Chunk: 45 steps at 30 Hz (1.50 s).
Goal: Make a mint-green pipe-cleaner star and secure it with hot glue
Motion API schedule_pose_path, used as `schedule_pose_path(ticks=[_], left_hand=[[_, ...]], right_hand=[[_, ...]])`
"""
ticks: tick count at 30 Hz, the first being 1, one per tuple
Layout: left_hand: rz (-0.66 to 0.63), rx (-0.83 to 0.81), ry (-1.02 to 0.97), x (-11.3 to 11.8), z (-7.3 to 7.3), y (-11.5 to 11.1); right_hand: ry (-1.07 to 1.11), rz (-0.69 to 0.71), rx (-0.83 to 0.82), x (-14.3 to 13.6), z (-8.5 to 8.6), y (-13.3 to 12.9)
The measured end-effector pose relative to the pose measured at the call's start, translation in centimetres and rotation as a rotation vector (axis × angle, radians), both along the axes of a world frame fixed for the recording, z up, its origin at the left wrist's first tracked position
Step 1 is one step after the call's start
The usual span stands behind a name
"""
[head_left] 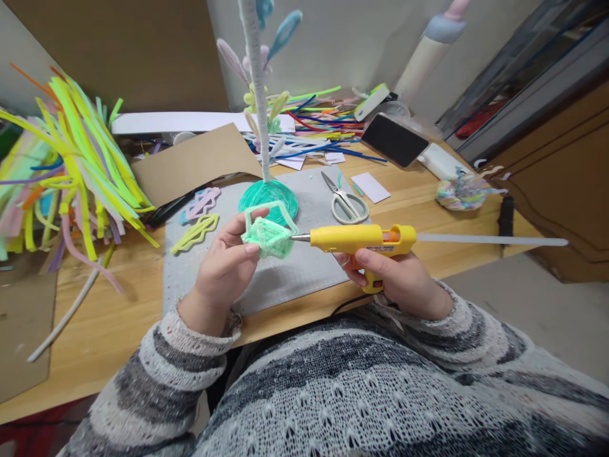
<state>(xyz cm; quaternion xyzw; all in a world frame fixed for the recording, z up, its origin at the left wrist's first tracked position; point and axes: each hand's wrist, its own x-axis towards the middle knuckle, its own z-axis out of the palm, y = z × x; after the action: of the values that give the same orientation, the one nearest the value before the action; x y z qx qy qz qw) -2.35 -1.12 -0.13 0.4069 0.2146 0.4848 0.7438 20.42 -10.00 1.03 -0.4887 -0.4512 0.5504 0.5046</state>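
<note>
My left hand (pixel 227 259) is closed on a mint-green pipe-cleaner basket (pixel 267 238), gripping its left side, with a handle loop standing above it. In my right hand (pixel 399 276) is a yellow hot glue gun (pixel 349 238), its trigger under my fingers. The metal nozzle points left and meets the right edge of the basket, touching or nearly so. A long translucent glue stick (pixel 490 239) sticks out of the gun's back. Behind the basket stands a white wrapped stem (pixel 259 114) on a round teal base (pixel 280 193), with pastel loops attached higher up.
Scissors (pixel 349 202) and a white card (pixel 371 188) lie on the grey mat (pixel 311 266). Yellow zigzag pipe cleaners (pixel 196 233) are at its left. A large pipe-cleaner bundle (pixel 85 165) fills the left side. A phone (pixel 394 139) and a pastel woven piece (pixel 461 192) lie right.
</note>
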Motion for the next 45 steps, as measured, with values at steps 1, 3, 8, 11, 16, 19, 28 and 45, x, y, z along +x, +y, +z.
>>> schedule_pose_path(ticks=[1, 3, 8, 11, 16, 19, 28, 45], left_hand=[[-0.001, 0.008, 0.005, 0.0, 0.0, 0.0], [-0.005, 0.024, 0.021, 0.1, -0.1, 0.0], [0.012, 0.036, 0.048, 0.1, -0.1, 0.1], [0.025, 0.028, 0.047, 0.1, -0.2, 0.2], [0.034, 0.067, 0.063, 0.1, -0.3, 0.2], [0.050, 0.083, 0.074, 0.1, -0.4, 0.2], [0.068, 0.125, 0.124, 0.1, -0.6, 0.0], [-0.163, 0.372, 0.227, -0.1, -1.6, -0.4]], right_hand=[[-0.004, 0.002, -0.005, 0.0, 0.0, -0.1], [0.012, 0.028, -0.015, -0.1, 0.0, -0.2], [0.274, 0.059, -0.002, 0.0, 0.8, 0.4], [0.372, -0.041, -0.102, 0.6, 0.7, 1.9], [0.316, -0.048, -0.330, 2.1, -1.4, 3.7], [0.228, -0.003, -0.332, 3.1, -2.7, 3.9], [-0.640, -0.002, -0.191, 6.0, -2.0, 3.5], [-0.142, 0.149, 0.093, -2.2, 1.9, 5.2]])
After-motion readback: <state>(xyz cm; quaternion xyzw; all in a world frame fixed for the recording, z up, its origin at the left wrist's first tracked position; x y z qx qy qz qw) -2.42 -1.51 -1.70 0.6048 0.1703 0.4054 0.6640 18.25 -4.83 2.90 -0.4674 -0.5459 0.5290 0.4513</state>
